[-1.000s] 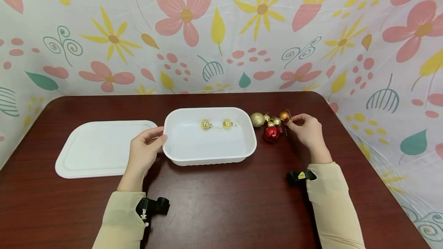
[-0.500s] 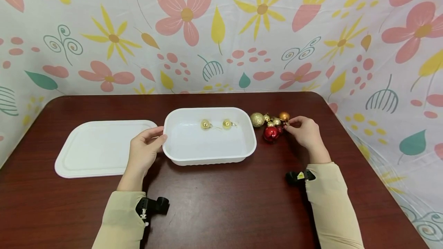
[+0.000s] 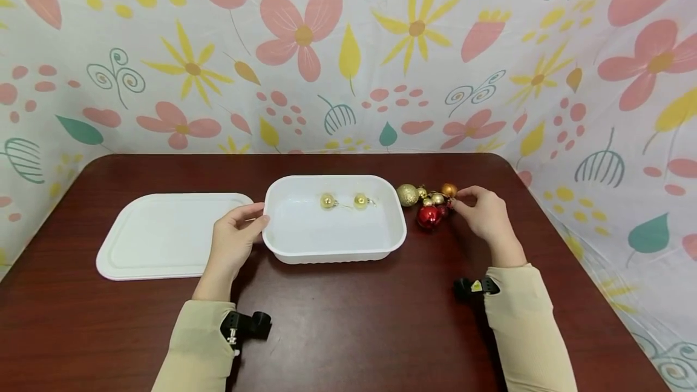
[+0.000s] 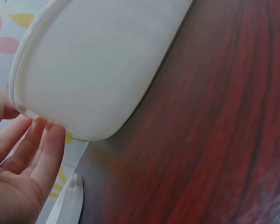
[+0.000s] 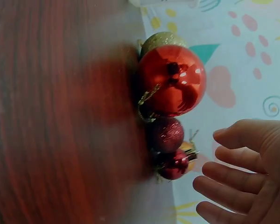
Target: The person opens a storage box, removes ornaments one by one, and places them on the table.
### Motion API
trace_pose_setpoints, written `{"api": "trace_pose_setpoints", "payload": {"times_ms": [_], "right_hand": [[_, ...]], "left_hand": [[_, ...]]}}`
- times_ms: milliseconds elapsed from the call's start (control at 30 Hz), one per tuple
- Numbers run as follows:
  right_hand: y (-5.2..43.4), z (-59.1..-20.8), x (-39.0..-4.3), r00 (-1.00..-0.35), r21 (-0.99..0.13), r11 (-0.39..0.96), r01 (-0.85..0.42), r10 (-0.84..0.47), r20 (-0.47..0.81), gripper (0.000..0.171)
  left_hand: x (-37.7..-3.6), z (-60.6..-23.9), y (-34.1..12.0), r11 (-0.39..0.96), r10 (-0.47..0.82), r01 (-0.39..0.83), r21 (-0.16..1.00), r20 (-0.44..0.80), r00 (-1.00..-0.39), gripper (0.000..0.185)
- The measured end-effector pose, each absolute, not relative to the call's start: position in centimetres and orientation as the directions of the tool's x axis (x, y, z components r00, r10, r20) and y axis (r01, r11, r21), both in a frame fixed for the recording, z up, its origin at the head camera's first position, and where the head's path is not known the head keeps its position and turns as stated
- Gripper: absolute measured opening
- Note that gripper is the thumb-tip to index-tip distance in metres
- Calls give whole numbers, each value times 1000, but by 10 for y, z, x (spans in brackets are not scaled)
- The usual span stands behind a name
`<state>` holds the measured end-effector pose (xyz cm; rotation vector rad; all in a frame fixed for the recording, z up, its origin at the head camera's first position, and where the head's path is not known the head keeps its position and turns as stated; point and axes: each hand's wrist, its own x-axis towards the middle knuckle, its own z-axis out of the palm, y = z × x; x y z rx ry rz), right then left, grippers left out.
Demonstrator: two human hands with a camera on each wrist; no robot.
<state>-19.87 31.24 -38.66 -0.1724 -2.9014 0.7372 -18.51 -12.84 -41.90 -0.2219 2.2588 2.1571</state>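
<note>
A white tub (image 3: 334, 241) stands mid-table with two small gold baubles (image 3: 328, 201) inside. My left hand (image 3: 239, 231) grips its left rim, thumb on top; the left wrist view shows the fingers (image 4: 46, 149) against the tub's outer wall (image 4: 93, 65). To the right of the tub lies a cluster of baubles: glittery gold (image 3: 407, 195), shiny red (image 3: 429, 216), orange (image 3: 449, 190). My right hand (image 3: 456, 202) hovers at the cluster's right side. In the right wrist view its fingers (image 5: 224, 186) are spread just beside small dark red baubles (image 5: 167, 135), holding nothing.
A flat white lid (image 3: 169, 231) lies left of the tub on the dark wooden table (image 3: 354, 319). Floral cloth walls (image 3: 348, 65) close in the back and both sides. The big red bauble (image 5: 172, 79) sits nearest the tub.
My right hand's fingertips have dropped from the orange bauble toward the small red ones. The left hand and tub stay put; the view tilted slightly.
</note>
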Motion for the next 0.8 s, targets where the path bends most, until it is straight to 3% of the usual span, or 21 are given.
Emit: {"api": "trace_pose_setpoints", "payload": {"times_ms": [333,800], "right_hand": [[287,-365,-199,-970,-458,885,-86,30,241,29],[234,-353,-210,-982,-506,842,-188,-147,120,28]], "left_hand": [[-185,-419,-129,32,-93,-123,992,-119,-989,34],[-186,-421,-128,32,-98,-123,992,-120,-988,34]]}}
